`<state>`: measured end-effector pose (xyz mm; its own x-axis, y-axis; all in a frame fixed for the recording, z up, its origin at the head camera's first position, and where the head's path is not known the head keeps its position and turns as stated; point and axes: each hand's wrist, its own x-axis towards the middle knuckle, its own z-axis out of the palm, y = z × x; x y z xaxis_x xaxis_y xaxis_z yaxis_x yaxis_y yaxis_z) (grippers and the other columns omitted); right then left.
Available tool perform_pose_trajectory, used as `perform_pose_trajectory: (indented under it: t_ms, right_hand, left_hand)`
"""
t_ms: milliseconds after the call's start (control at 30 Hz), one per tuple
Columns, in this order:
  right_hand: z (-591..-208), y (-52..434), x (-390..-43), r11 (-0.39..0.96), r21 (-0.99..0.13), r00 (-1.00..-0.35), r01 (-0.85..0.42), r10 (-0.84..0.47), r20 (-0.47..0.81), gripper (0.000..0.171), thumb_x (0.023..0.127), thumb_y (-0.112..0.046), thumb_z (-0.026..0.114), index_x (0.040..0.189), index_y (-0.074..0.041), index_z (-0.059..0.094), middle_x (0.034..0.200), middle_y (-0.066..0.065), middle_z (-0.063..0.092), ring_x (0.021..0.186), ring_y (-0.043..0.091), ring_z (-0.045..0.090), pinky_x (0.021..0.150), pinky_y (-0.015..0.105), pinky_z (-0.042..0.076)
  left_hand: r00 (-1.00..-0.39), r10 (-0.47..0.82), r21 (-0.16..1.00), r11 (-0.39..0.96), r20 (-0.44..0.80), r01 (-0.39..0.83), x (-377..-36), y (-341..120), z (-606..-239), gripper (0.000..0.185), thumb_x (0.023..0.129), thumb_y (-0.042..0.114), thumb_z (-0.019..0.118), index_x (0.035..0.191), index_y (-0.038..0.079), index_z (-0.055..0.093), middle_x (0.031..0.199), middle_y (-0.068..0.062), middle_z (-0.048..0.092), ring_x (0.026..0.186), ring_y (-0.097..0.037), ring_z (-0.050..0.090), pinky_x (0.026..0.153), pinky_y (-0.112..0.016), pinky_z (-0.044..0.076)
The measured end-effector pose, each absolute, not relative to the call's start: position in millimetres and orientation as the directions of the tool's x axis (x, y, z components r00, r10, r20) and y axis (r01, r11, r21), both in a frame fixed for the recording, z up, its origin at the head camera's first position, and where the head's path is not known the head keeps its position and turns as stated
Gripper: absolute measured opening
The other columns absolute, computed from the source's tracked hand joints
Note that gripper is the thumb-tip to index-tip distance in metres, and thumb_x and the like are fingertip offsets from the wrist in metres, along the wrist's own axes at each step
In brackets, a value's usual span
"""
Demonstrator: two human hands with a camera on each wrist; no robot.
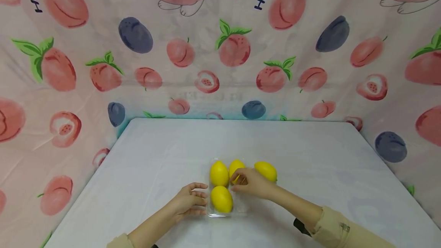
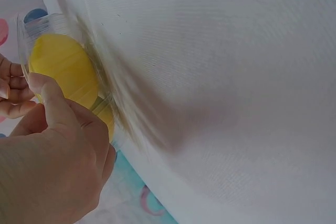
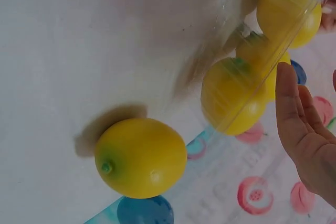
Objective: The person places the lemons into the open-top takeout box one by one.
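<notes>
A clear plastic tray (image 1: pixel 242 204) sits on the white table and holds three yellow lemons. My left hand (image 1: pixel 193 199) grips the tray's left wall beside the front lemon (image 1: pixel 221 199), and in the left wrist view its thumb (image 2: pixel 50 95) presses on the clear wall over a lemon (image 2: pixel 63 64). My right hand (image 1: pixel 242 182) reaches over the tray with straight fingers that touch the back right lemon (image 1: pixel 236 165). The back left lemon (image 1: pixel 219 173) lies untouched. A fourth lemon (image 1: pixel 266 170) (image 3: pixel 140 157) lies loose on the table, just right of the tray.
The white table (image 1: pixel 310 156) has bare surface all around the tray. Fruit-printed cloth (image 1: pixel 234 49) hangs as a wall behind and on both sides, meeting the table's far edge (image 1: pixel 241 119).
</notes>
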<state>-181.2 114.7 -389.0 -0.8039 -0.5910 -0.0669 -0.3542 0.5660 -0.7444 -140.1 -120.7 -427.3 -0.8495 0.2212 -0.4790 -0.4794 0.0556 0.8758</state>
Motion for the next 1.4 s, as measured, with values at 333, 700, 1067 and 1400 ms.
perform_pose_trajectory:
  t_ms: [333,700,1067,1400]
  right_hand:
    - [-379.3,133.2,-191.5,0.567,-0.744,-0.864,-0.353,-0.502,0.028,0.021,0.09,-0.013,0.062,0.104,0.002,0.063,0.092,0.01,0.067,0.075,0.014,0.059,0.064,0.018,0.053]
    - [-370.8,157.4,-207.9,0.772,-0.575,-0.95,-0.271,-0.309,0.032,0.022,0.087,-0.013,0.065,0.106,-0.001,0.062,0.093,0.012,0.066,0.08,0.021,0.06,0.076,0.037,0.057]
    - [-371.0,181.4,-230.3,0.886,-0.392,-0.957,-0.246,-0.285,-0.043,0.038,0.087,-0.017,0.067,0.118,0.002,0.056,0.113,0.026,0.061,0.099,0.038,0.06,0.085,0.048,0.054]
    - [-382.2,189.7,-243.6,0.86,-0.45,-0.894,-0.241,-0.377,-0.242,0.049,0.086,-0.026,0.068,0.123,0.002,0.053,0.119,0.029,0.056,0.107,0.042,0.053,0.091,0.053,0.05]
  left_hand:
    - [-0.847,0.231,0.877,0.08,-0.478,-0.473,-140.8,-120.9,-425.3,0.046,0.084,-0.01,0.058,0.126,-0.002,0.042,0.091,-0.007,0.054,0.07,-0.013,0.056,0.063,-0.029,0.06]
    - [-0.841,0.249,0.875,0.066,-0.481,-0.48,-139.2,-116.8,-427.0,0.046,0.084,-0.009,0.058,0.127,-0.003,0.042,0.09,-0.006,0.054,0.07,-0.012,0.056,0.065,-0.028,0.06]
    - [-0.845,0.246,0.878,0.061,-0.475,-0.475,-140.9,-117.4,-427.8,0.044,0.086,-0.006,0.056,0.128,-0.001,0.041,0.087,-0.005,0.055,0.071,-0.012,0.057,0.065,-0.028,0.06]
    - [-0.846,0.242,0.877,0.056,-0.475,-0.476,-141.4,-120.9,-429.1,0.046,0.085,-0.006,0.059,0.127,-0.002,0.041,0.089,-0.006,0.055,0.07,-0.012,0.057,0.064,-0.027,0.06]
